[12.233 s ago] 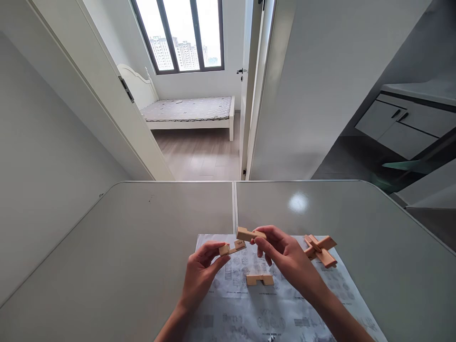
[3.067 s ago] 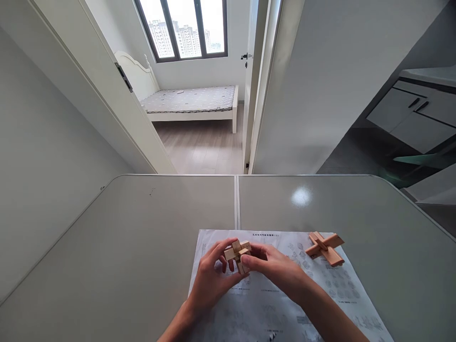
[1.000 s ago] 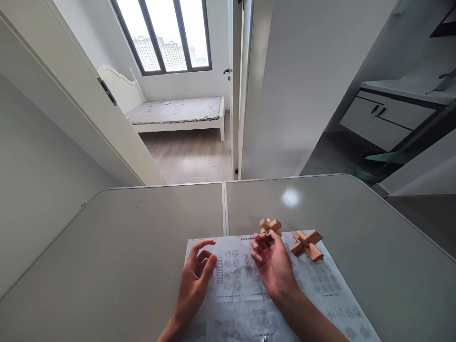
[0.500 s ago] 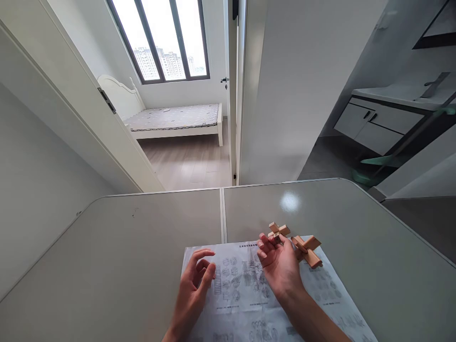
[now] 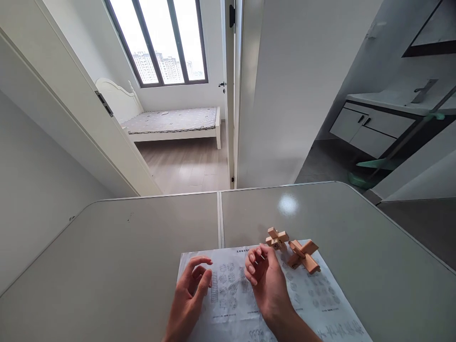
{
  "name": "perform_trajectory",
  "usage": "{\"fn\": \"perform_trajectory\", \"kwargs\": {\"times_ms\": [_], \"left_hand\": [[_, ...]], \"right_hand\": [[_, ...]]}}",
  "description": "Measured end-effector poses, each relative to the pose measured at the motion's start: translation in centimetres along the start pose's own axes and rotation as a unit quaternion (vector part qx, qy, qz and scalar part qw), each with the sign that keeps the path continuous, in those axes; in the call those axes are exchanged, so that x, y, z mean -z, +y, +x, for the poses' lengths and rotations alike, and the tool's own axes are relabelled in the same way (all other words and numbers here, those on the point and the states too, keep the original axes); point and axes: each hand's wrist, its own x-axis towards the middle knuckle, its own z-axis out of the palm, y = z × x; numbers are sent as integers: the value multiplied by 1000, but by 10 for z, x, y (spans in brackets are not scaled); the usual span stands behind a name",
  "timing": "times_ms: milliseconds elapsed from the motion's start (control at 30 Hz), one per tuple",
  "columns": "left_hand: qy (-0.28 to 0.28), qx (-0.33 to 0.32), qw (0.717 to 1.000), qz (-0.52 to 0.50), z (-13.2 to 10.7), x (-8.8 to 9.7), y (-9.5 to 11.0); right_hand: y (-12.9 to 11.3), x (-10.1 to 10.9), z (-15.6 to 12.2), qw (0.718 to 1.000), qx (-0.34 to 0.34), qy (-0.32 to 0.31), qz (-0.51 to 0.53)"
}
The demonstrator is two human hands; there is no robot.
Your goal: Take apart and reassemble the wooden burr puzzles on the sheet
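Over the Table (image 5: pixel 149 251), Right Hand (image 5: pixel 269 285) Hangs Loose Beside Smaller Wooden Cross (image 5: pixel 278 237)

At the far edge of a printed sheet (image 5: pixel 228 304), the smaller wooden cross, built of notched bars, sits just beyond the curled fingers of the right hand, which grips nothing. Close on its right is the larger wooden cross (image 5: pixel 304 256), redder and broader. Well to the left, over the same sheet, the left hand (image 5: pixel 190 294) is bare too, its fingers bent and its thumb apart from them.

The step appears to be one of parting cleanly from the smaller cross. Done well, it calls for fingertips kept clear of every jutting bar and a slow draw straight back towards the near side, so that no knuckle nudges the piece against its neighbour or rucks the paper.

Whether the right hand's nearest fingertip touches the smaller cross cannot be told, nor whether the two crosses meet where they crowd together. The undersides and far faces of both are hidden. Print on the sheet is too small to read, and its near part runs out of frame, as does the right forearm (image 5: pixel 299 327). Beyond the doorway, the window (image 5: pixel 160 42) is largely washed out by daylight.
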Motion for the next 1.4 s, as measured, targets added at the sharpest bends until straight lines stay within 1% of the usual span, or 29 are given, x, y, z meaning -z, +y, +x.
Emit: {"fn": "perform_trajectory", "kwargs": {"times_ms": [100,200,300,400,500,633,800,933,1067,1233,1400], "left_hand": [[7,5,1000,-4,1,-1,-2],[30,-14,999,4,4,1,-12],[10,-39,998,41,6,5,-20],[-12,-38,996,76,6,8,-21],[-17,-41,994,101,6,8,-19],[-5,-58,991,121,6,5,-19],[1,-62,990,130,6,4,-21],[-1,-50,989,139,5,3,-21],[5,-52,987,155,7,4,-20],[-2,-57,986,156,9,6,-19],[-4,-55,986,157,7,6,-22]], "right_hand": [[8,2,-2,996,15,-43,-76],[15,8,0,979,65,-88,-170],[20,16,6,943,140,-138,-270],[25,23,12,905,190,-174,-339],[30,27,16,881,216,-191,-375],[35,28,14,867,228,-205,-393],[38,27,11,829,271,-224,-435],[39,27,11,821,286,-222,-442],[41,28,12,818,285,-223,-447],[42,29,14,812,286,-221,-458],[43,29,14,806,291,-223,-465]]}}
